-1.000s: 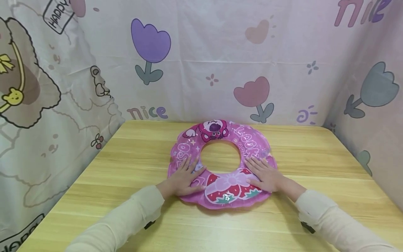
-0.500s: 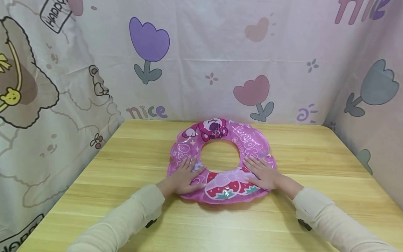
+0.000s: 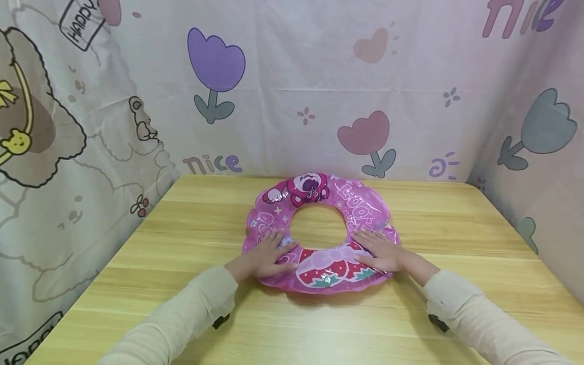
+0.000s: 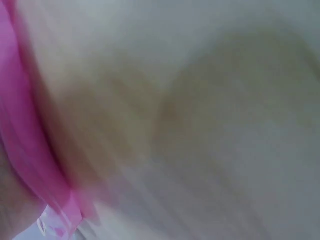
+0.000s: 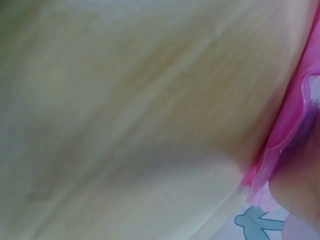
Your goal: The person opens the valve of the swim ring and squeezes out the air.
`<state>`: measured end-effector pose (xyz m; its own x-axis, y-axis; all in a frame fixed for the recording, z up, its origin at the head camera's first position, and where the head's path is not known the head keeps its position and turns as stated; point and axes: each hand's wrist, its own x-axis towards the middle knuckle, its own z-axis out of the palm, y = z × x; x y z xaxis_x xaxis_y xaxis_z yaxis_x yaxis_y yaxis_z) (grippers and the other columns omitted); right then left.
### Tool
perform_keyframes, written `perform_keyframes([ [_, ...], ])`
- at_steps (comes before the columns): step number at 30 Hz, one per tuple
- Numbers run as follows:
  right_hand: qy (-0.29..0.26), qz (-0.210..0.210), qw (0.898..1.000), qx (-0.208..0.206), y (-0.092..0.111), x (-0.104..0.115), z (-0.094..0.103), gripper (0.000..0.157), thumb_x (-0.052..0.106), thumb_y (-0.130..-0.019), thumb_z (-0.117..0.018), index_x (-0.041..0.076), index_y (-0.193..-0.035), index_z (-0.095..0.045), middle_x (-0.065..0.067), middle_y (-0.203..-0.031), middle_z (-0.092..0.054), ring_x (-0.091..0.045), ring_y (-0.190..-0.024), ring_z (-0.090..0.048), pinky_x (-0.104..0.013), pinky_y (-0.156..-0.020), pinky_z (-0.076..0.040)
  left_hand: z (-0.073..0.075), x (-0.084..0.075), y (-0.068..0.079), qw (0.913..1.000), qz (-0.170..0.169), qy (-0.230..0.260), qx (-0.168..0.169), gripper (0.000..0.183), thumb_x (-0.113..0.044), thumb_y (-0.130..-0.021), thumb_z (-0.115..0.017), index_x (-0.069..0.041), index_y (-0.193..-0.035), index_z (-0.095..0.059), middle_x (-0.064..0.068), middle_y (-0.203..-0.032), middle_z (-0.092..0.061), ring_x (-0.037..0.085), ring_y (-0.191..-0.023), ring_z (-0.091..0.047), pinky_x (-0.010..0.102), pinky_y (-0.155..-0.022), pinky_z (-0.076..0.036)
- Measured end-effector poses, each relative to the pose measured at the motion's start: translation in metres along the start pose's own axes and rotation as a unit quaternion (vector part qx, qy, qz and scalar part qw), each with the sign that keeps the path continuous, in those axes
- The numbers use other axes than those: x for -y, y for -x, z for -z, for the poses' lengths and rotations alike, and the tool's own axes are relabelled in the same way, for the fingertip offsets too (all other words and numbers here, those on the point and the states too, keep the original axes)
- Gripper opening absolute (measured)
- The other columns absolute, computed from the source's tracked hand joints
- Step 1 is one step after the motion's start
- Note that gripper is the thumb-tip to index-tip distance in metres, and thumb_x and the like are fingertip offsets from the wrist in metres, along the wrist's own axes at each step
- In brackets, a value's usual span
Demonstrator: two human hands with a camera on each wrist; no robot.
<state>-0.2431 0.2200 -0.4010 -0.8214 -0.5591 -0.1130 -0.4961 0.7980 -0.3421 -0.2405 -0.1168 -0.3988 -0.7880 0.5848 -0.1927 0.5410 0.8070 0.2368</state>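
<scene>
A pink inflatable swim ring (image 3: pixel 319 281) lies flat on the wooden table, printed with a bear, white letters and strawberries. My left hand (image 3: pixel 265 258) rests spread on its near left part, fingers straight. On the near right part lies my right hand (image 3: pixel 379 252), its fingers also stretched out over the plastic. In the left wrist view the ring's pink edge (image 4: pixel 30 120) runs down the left side, with part of the hand at the corner. The right wrist view shows the pink seam (image 5: pixel 287 125) at the right, beside the hand.
The ring stands around the middle of the light wooden table (image 3: pixel 159 258). Behind the table hangs a patterned cloth (image 3: pixel 283 61), and similar cloth panels flank it left and right. Small black devices (image 3: pixel 439 323) show under the sleeves.
The ring's near edge appears slightly farther back than a second ago, and its surface has tilted a little. Both hands stay spread on the ring. The view has shifted slightly.
</scene>
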Motion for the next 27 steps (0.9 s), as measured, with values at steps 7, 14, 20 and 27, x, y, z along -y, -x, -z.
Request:
perform_keyframes([
  [7, 0.050, 0.011, 0.998, -0.024, 0.001, 0.003, -0.003, 0.066, 0.045, -0.095, -0.042, 0.003, -0.145, -0.029, -0.021, -0.150, -0.025, -0.043, -0.139, -0.019, -0.059, -0.112, -0.012, 0.003, 0.003, -0.003, 0.9998, 0.012, 0.007, 0.015, 0.074, -0.070, -0.087, -0.031, -0.029, -0.147, -0.024, 0.018, -0.156, -0.003, 0.039, -0.143, -0.003, 0.056, -0.115, -0.009],
  [14, 0.094, 0.063, 0.988, -0.104, 0.006, 0.015, -0.001, 0.055, 0.034, -0.091, -0.055, -0.001, -0.134, -0.046, -0.025, -0.139, -0.043, -0.044, -0.131, -0.035, -0.058, -0.108, -0.026, 0.008, 0.000, -0.001, 0.9999, 0.004, -0.001, 0.015, 0.064, -0.061, -0.092, -0.034, -0.028, -0.146, -0.029, 0.021, -0.155, -0.008, 0.040, -0.143, -0.005, 0.057, -0.114, -0.011],
  [20, 0.067, 0.091, 0.982, -0.153, 0.008, 0.038, -0.001, 0.049, 0.026, -0.089, -0.058, 0.000, -0.130, -0.050, -0.023, -0.137, -0.046, -0.042, -0.128, -0.042, -0.056, -0.105, -0.033, 0.001, -0.009, 0.000, 0.9977, -0.026, -0.047, -0.042, 0.069, -0.060, -0.092, -0.035, -0.018, -0.145, -0.032, 0.022, -0.154, -0.010, 0.040, -0.143, -0.006, 0.053, -0.116, -0.009],
  [27, 0.084, 0.121, 0.984, -0.097, 0.010, 0.068, -0.012, 0.066, 0.044, -0.094, -0.047, 0.000, -0.141, -0.034, -0.021, -0.149, -0.028, -0.039, -0.138, -0.025, -0.054, -0.111, -0.023, -0.005, -0.038, 0.000, 0.9920, -0.091, -0.054, -0.070, 0.085, -0.064, -0.089, -0.038, -0.006, -0.148, -0.021, 0.020, -0.155, -0.007, 0.036, -0.144, -0.005, 0.050, -0.117, -0.007],
])
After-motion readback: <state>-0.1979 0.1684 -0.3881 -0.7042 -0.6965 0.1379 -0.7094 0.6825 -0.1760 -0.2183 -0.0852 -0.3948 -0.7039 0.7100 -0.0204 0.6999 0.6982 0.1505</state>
